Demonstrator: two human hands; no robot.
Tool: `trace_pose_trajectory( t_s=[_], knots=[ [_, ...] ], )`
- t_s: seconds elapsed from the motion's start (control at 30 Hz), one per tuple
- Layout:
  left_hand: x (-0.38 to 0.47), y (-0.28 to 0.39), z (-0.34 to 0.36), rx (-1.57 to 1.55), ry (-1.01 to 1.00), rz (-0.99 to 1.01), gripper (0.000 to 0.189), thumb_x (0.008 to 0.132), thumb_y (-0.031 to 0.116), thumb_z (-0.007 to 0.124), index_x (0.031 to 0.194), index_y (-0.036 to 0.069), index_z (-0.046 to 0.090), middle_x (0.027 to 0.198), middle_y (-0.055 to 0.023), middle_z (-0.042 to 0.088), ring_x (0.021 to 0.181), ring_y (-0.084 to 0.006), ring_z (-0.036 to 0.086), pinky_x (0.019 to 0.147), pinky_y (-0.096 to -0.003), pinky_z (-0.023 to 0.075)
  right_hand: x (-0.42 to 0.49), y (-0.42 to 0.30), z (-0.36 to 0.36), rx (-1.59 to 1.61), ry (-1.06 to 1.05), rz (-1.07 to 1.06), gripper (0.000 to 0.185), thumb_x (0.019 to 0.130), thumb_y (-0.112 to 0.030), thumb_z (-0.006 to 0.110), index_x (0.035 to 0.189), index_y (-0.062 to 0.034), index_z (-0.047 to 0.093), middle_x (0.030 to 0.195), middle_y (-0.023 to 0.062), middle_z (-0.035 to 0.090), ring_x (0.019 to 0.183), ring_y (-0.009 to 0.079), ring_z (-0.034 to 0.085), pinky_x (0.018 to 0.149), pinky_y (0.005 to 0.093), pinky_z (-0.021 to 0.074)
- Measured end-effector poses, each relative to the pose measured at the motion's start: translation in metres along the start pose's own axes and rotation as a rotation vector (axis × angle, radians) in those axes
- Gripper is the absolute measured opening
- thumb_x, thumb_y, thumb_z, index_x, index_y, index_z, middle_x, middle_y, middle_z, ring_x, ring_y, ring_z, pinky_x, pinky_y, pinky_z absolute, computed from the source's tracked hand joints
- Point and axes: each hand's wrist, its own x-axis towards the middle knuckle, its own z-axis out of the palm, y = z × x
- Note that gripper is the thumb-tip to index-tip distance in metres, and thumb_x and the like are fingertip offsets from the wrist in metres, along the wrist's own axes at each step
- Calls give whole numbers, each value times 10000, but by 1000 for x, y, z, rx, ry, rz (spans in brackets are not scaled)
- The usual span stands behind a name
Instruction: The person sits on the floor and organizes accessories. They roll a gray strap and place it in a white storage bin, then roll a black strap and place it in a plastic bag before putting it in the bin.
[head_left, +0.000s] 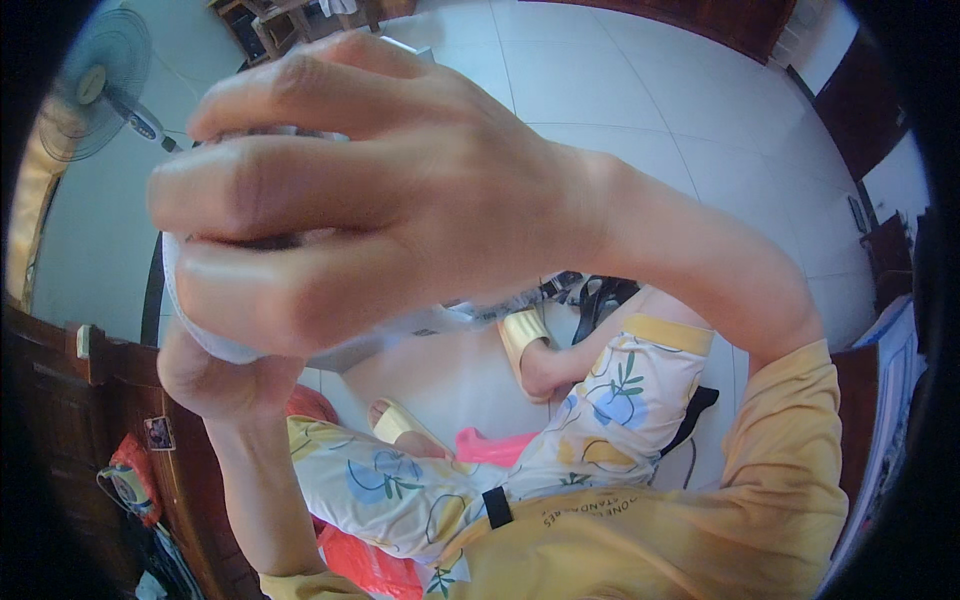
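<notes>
My right hand (390, 187) is close to the camera, its bent fingers curled over a white item (217, 345) with a curved, dotted edge. Most of this item is hidden behind the hand, so its kind is unclear. Below and behind is my left hand (229, 375), touching the item's lower edge; its fingers are out of sight. Clear plastic film (431, 322) bearing print shows under my right hand. I cannot tell whether the film belongs to the white item.
A standing fan (94, 86) is at the upper left, above dark wooden furniture (60, 390). Pale floor tiles (600, 82) spread ahead. Near my slippered feet lie a pink object (495, 448) and black items (600, 300). A red plastic bag (367, 562) sits beside my leg.
</notes>
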Motion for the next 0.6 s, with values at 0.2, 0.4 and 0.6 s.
trace_pose_trajectory(
  t_s=[0.2,0.4,0.6],
  knots=[
    [-3,-19,14,-63,85,100,711,841,567,633,1346,109,433,1389,-69,463,1278,-250,467,1040,-483,429,-13,-5,-2,-40,-36,-10,241,785,-245,658,933,-280,472,1021,-93,525,1028,145,544,793,331,461],
    [-16,-17,10,349,239,-46,986,695,532,794,1441,118,299,1459,-98,374,1321,-255,427,1069,-443,426,-17,-15,-7,5,-21,22,234,803,-255,652,916,-274,448,1030,-90,520,1055,164,531,823,357,461],
    [-19,-14,16,426,274,-82,966,687,426,805,1443,108,295,1435,-100,391,1317,-262,431,1064,-455,428,-20,-18,-13,127,-84,57,242,804,-243,653,976,-244,483,1101,-61,534,1113,193,514,899,383,443]
  ],
)
